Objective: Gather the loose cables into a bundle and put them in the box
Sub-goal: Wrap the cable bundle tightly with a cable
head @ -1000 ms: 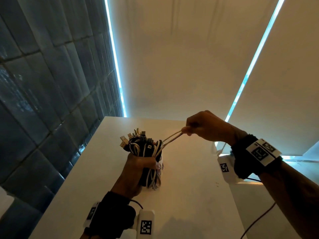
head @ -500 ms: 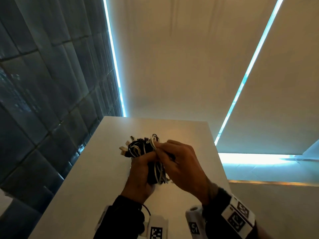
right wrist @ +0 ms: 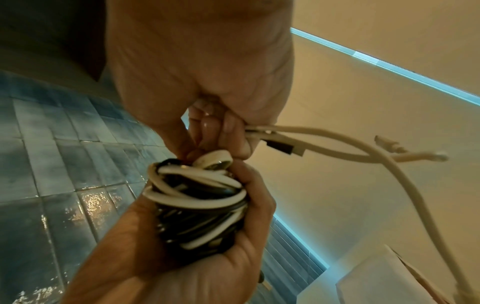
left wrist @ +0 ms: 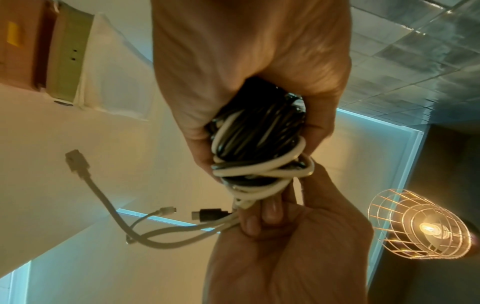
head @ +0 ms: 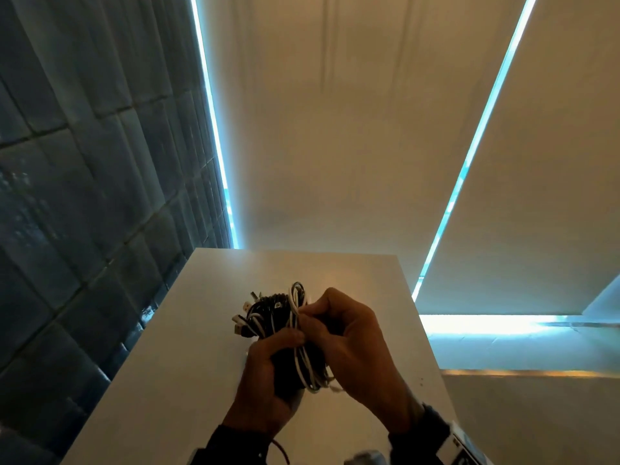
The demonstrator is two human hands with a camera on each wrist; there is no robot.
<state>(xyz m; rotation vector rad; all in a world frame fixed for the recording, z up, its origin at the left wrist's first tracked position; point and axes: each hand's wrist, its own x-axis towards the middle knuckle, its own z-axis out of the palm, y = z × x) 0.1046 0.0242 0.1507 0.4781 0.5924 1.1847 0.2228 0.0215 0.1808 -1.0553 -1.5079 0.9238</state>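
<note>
Cable bundle (head: 285,333): black and white cables coiled into one tight bunch, held above the white table (head: 167,380), between both hands; several plug ends stick out of its far end in the head view.
Wrapping strands (left wrist: 259,166): white cable turns cross over the black coils at the end of the bunch next to the right hand.
Loose cable ends (left wrist: 161,236): pale cable tails and a black plug (left wrist: 207,215) run out of the right hand's grip and hang free beside the bundle; one tail ends in a flat white connector (left wrist: 76,161).
Left hand (head: 265,380): fingers and thumb curled around the lower body of the bundle, gripping it.
Right hand (head: 352,350): fingertips (right wrist: 228,131) pinched on the white strands right at the top of the bundle, touching the left hand's thumb.
Box (left wrist: 26,45): brown cardboard, seen at the edge of the left wrist view, well apart from the bundle; cables not in it.
Surroundings: dark tiled wall (head: 84,196) on the left; pale blinds (head: 335,129) ahead; wire-cage lamp (left wrist: 420,226), lit.
</note>
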